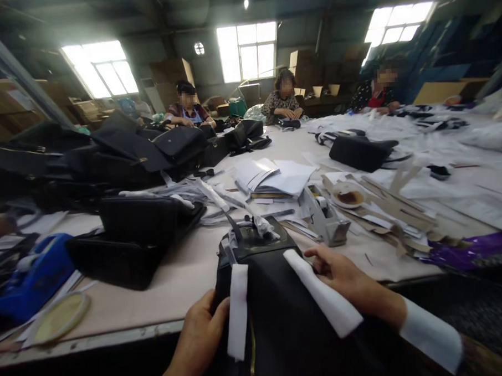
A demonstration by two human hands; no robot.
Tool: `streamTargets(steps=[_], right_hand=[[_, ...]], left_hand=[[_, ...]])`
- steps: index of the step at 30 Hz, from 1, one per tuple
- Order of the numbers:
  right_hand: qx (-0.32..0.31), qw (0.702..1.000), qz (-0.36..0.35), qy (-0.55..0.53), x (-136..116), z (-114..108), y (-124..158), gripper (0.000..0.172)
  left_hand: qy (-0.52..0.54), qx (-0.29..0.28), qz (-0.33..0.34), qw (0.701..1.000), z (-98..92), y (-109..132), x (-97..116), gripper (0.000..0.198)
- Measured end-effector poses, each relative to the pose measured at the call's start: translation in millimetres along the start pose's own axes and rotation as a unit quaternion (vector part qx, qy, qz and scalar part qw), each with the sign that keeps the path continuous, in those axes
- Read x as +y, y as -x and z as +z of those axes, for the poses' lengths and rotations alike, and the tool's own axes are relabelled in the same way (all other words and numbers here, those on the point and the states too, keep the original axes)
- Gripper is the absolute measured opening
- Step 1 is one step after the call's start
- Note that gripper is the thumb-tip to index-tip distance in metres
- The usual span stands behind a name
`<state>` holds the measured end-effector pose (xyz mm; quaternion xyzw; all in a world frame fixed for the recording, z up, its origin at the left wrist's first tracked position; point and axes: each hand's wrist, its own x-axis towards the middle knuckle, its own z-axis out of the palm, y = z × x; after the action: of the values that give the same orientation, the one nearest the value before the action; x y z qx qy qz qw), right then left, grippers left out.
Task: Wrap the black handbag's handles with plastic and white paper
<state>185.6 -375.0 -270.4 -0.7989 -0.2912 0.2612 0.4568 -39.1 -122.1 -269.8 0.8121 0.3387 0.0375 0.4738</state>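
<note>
A black backpack [281, 319] leans against the table's front edge, its top toward the table. Clear plastic wrap [264, 227] bunches around its top handle. Two white foam strips lie along it, one on the left [238, 310] and one slanting on the right [322, 296]. My left hand [201, 331] grips the bag's left side, thumb on the front and fingers hidden behind. With its fingers curled, my right hand [342, 275] is at the bag's upper right, right beside the right foam strip; what its fingers close on is hidden.
Beyond the bag are a stack of white paper [273, 176], a grey tape dispenser [325, 215] and cardboard scraps [385, 204]. Black bags [128, 143] pile up at left, near a blue tape dispenser [34, 275] and a tape roll [59, 318]. Several people sit across the table.
</note>
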Motion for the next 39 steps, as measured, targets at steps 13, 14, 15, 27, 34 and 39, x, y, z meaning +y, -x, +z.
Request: streamTargets(steps=[13, 14, 15, 27, 34, 39], right_hand=[[-0.061, 0.965, 0.102, -0.233, 40.9, 30.9, 1.1, 0.061], [-0.067, 0.963, 0.104, -0.238, 41.1, 30.7, 0.9, 0.061], [-0.076, 0.962, 0.102, -0.241, 39.6, 30.7, 0.6, 0.061], [-0.064, 0.986, -0.119, -0.100, -51.6, 53.1, 31.7, 0.038], [-0.008, 0.986, -0.160, -0.046, -4.9, 42.4, -32.5, 0.025], [-0.121, 0.976, -0.179, -0.024, 2.6, 41.7, -80.2, 0.031]], left_hand=[[0.060, -0.018, -0.024, 0.998, -3.8, -7.3, -17.4, 0.038], [0.058, 0.003, -0.013, 0.998, -2.2, -8.1, -16.4, 0.039], [0.061, 0.023, -0.004, 0.998, -0.2, -10.0, -15.3, 0.040], [0.160, 0.088, -0.097, 0.978, 13.8, -49.3, -24.0, 0.069], [0.222, 0.023, -0.150, 0.963, 9.4, -52.6, -21.2, 0.059], [0.199, 0.028, -0.151, 0.968, 13.1, -53.1, -19.1, 0.064]])
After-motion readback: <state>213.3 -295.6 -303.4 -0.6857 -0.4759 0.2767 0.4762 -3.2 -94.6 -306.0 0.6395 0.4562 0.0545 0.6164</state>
